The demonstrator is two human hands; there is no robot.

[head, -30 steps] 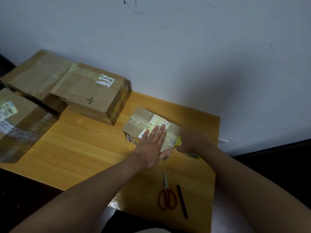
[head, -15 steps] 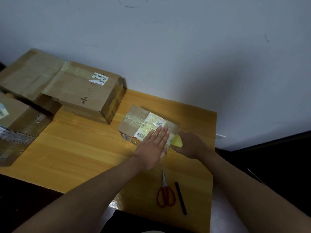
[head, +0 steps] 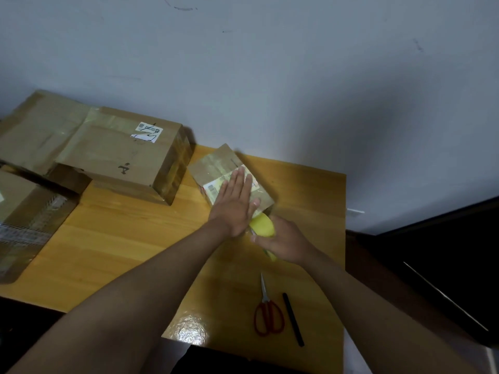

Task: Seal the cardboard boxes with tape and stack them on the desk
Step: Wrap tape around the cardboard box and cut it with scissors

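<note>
At frame centre, the left hand (head: 235,203) lay flat on a small box (head: 216,168) on the bench (head: 121,238). The right hand's (head: 283,238) grip clasped a yellow tape dispenser (head: 263,225). Pulling hard could have dragged the box askew, wrinkling the tape.

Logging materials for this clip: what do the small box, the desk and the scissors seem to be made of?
Small box: brown cardboard, matte, with glossy clear tape and a paper label on top. Desk: wood or wood laminate, with visible grain and a glossy glare at its near edge. Scissors: pale, probably metal blades; red handles, likely plastic.
</note>
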